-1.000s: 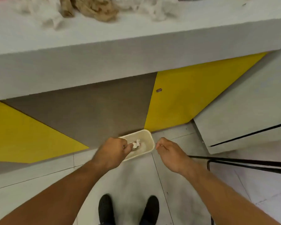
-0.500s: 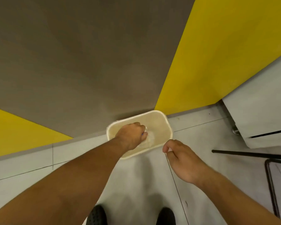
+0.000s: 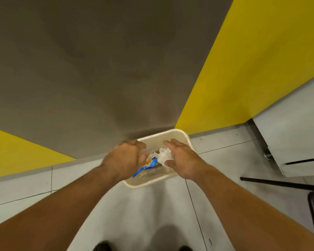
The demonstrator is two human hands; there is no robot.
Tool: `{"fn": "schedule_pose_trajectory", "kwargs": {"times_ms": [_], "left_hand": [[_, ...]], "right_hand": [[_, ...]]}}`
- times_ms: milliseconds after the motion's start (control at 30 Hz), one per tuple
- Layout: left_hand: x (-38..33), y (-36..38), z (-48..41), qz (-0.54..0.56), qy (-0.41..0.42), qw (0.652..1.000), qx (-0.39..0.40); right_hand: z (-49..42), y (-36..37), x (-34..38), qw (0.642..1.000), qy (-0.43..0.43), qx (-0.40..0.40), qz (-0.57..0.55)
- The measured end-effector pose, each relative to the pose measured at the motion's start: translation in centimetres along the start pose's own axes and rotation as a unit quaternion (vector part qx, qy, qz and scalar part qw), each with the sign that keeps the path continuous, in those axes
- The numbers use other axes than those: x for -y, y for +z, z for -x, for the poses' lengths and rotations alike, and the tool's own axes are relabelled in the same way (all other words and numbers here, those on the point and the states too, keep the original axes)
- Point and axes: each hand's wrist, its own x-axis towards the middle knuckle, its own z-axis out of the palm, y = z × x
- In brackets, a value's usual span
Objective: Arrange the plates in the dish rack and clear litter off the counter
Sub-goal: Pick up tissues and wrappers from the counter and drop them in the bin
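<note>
A cream plastic bin [image 3: 179, 134] stands on the floor against the cabinet front. Both my hands hover over its mouth. My left hand [image 3: 123, 158] has its fingers loosely bent downward. A blue and orange wrapper [image 3: 147, 164] lies just under its thumb, on the litter in the bin. My right hand [image 3: 181, 158] is spread open over a crumpled white tissue [image 3: 164, 155], which sits between its thumb and fingers inside the bin. No plates, dish rack or counter top are in view.
Grey and yellow cabinet panels [image 3: 98, 69] rise behind the bin. A white unit [image 3: 297, 142] stands at the right, with black metal legs [image 3: 279, 183] on the tiled floor beside it. My shoe tips [image 3: 101, 247] show at the bottom edge.
My head has dipped from the counter down to the bin. My right hand has moved in over the bin and spread open. The left hand has drawn back, and the wrapper and tissue now show.
</note>
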Motion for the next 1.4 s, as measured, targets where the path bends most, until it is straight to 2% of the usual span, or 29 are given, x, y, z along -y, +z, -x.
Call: {"fn": "schedule_pose_trajectory", "kwargs": {"times_ms": [67,233,367,567,800,1100,1400], "left_hand": [[-0.4,-2.5,1.4,0.043,-0.007,0.999,-0.032],[-4.5,-9.9,6.5,0.075,0.013,0.996,-0.049],[-9.5,-18.6,10.9,0.092,0.042,0.993,-0.066],[-17.0,-33.6,16.7,0.085,0.09,0.982,-0.14],[-24.3,-48.1,21.1,0.063,0.139,0.968,-0.199],[-26.2,-56.7,21.8,0.066,0.147,0.947,-0.276],[-23.8,-61.8,16.3,0.045,0.147,0.948,-0.278]], "right_hand": [[1.4,-1.3,0.3,1.0,-0.005,-0.019,0.001],[8.4,-8.1,2.4,0.999,-0.005,-0.044,-0.013],[15.0,-16.3,5.8,0.996,-0.03,-0.082,-0.033],[25.5,-30.4,11.1,0.987,-0.06,-0.143,-0.05],[34.9,-44.9,17.5,0.964,-0.116,-0.238,-0.004],[38.1,-53.1,21.6,0.95,-0.132,-0.282,0.027],[34.8,-57.9,24.7,0.932,-0.128,-0.337,0.022]]}}
